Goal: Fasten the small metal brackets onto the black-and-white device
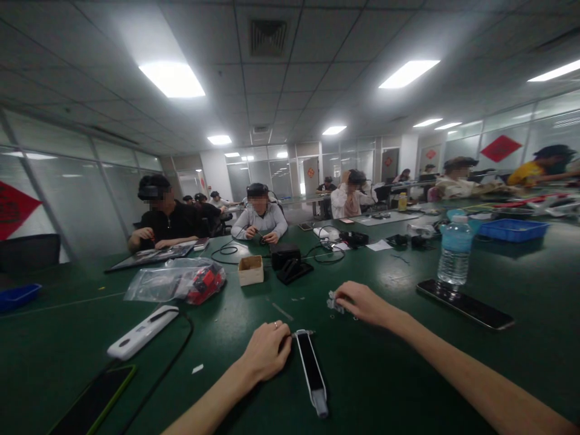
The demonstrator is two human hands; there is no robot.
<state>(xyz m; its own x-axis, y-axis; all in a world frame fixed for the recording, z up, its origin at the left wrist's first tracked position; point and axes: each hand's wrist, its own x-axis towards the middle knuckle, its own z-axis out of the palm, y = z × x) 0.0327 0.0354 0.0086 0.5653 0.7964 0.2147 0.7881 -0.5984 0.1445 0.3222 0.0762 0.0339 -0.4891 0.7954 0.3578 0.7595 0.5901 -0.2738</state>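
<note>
My left hand (268, 350) rests low over the green table, its fingers curled in and closed. Its fingertips are at the top end of a slim handheld device (310, 365) with a black face, white rim and grey tip, which lies on the table. Whatever these fingers pinch is hidden. Farther forward and to the right, my right hand (360, 301) has thumb and fingers closed on small grey parts (334, 301). Those parts lie in a little cluster at the fingertips, and their exact kind is too small to tell.
A white power strip (142, 332), green-edged phone (97, 402) and plastic bag (156, 284) with red items lie left. Ahead stand a small cardboard box (251, 272) and black stand (293, 270). A water bottle (454, 251), dark phone (464, 303) and blue tray (514, 231) are right. Several people sit opposite.
</note>
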